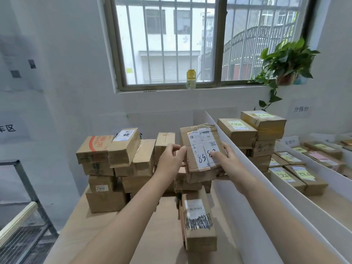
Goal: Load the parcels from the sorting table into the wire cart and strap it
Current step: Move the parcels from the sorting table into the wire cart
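A brown cardboard parcel (pixel 202 149) with a white label and handwritten digits sits tilted atop the stack at the middle of the wooden sorting table (pixel 91 235). My left hand (pixel 172 159) grips its left edge, fingers curled over it. My right hand (pixel 227 159) holds its right side, thumb pressed on the label. Several more parcels (pixel 118 162) are stacked to the left. One long parcel (pixel 198 221) lies alone nearer me. The wire cart (pixel 21 216) shows at the lower left edge, a grey metal frame with mesh.
A white divider board (pixel 266 197) runs along the table's right side. Beyond it lie more parcels (pixel 297 174) with yellow notes, and a taller stack (pixel 255 134) behind. A window, a yellow bottle (pixel 191 79) and a potted plant (pixel 285 67) are at the back wall.
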{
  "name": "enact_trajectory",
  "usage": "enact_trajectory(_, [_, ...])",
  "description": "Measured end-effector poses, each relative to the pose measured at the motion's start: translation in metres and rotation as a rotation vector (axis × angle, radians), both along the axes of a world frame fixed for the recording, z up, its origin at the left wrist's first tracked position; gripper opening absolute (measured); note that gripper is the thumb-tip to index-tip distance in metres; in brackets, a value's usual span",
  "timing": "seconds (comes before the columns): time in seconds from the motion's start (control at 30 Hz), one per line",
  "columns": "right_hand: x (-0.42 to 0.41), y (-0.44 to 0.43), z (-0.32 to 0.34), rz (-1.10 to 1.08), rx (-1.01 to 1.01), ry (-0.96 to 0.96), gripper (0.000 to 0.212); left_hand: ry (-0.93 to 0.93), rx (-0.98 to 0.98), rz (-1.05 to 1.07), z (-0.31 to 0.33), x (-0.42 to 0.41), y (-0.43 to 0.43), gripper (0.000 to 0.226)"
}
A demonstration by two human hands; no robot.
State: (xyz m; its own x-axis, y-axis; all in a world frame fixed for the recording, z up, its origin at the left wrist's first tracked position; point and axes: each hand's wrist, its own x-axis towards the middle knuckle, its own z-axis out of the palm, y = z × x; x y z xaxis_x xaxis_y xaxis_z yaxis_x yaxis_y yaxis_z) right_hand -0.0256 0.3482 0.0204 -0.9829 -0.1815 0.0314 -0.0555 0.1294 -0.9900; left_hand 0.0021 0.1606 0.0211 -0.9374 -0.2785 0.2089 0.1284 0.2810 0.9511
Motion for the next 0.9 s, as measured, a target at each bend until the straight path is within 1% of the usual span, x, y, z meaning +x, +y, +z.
enact_trajectory(0.03, [0.001, 0.0, 0.007, 0.017, 0.005, 0.022, 0.042, 0.033, 0.001, -0.015, 0.006, 0.0, -0.003, 0.031])
enact_trajectory(0.13, [0.002, -0.001, 0.02, 0.074, 0.018, 0.071, 0.041, 0.087, -0.008, -0.047, 0.018, 0.004, -0.015, 0.063])
enact_trajectory(0.17, [0.002, -0.003, 0.023, 0.092, 0.027, 0.076, 0.04, 0.092, -0.013, -0.046, 0.02, 0.006, -0.019, 0.07])
enact_trajectory(0.2, [0.002, -0.005, 0.025, 0.111, 0.033, 0.076, 0.039, 0.086, -0.01, -0.043, 0.022, 0.009, -0.023, 0.071])
enact_trajectory(0.23, [0.001, -0.007, 0.027, 0.136, 0.038, 0.072, 0.039, 0.079, -0.003, -0.037, 0.024, 0.012, -0.027, 0.067])
enact_trajectory(0.27, [0.0, -0.01, 0.027, 0.156, 0.044, 0.069, 0.038, 0.075, 0.0, -0.024, 0.025, 0.015, -0.031, 0.058])
enact_trajectory(0.33, [-0.002, -0.018, 0.026, 0.166, 0.061, 0.056, 0.039, 0.071, -0.019, 0.027, 0.025, 0.021, -0.039, 0.035])
enact_trajectory(0.37, [-0.005, -0.022, 0.024, 0.161, 0.064, 0.049, 0.042, 0.072, -0.022, 0.051, 0.022, 0.021, -0.044, 0.027])
enact_trajectory(0.4, [-0.008, -0.026, 0.021, 0.139, 0.063, 0.042, 0.05, 0.07, -0.016, 0.065, 0.02, 0.022, -0.048, 0.024])
enact_trajectory(0.5, [-0.016, -0.039, 0.009, 0.02, 0.028, 0.021, 0.089, 0.091, -0.033, 0.11, 0.014, 0.028, -0.055, 0.022])
enact_trajectory(0.6, [-0.018, -0.053, 0.002, 0.005, -0.02, 0.0, 0.125, 0.1, -0.025, 0.169, 0.008, 0.032, -0.064, 0.011])
enact_trajectory(0.67, [-0.016, -0.064, 0.0, -0.018, -0.071, -0.024, 0.137, 0.093, -0.028, 0.192, 0.005, 0.038, -0.071, 0.016])
enact_trajectory(0.7, [-0.015, -0.069, -0.003, -0.031, -0.107, -0.024, 0.137, 0.082, -0.034, 0.2, 0.002, 0.04, -0.077, 0.021])
enact_trajectory(0.73, [-0.013, -0.074, -0.005, -0.036, -0.144, -0.023, 0.13, 0.075, -0.042, 0.213, 0.001, 0.044, -0.08, 0.027])
enact_trajectory(0.77, [-0.01, -0.08, -0.005, -0.025, -0.182, -0.022, 0.115, 0.064, -0.054, 0.221, -0.002, 0.048, -0.085, 0.031])
enact_trajectory(0.83, [-0.002, -0.093, -0.004, 0.034, -0.218, -0.022, 0.069, 0.06, -0.055, 0.253, -0.009, 0.056, -0.095, 0.033])
enact_trajectory(0.87, [0.002, -0.1, -0.003, 0.087, -0.217, -0.026, 0.054, 0.066, -0.047, 0.284, -0.012, 0.061, -0.1, 0.033])
enact_trajectory(0.9, [0.003, -0.107, -0.004, 0.142, -0.22, -0.031, 0.046, 0.067, -0.037, 0.309, -0.018, 0.065, -0.108, 0.032])
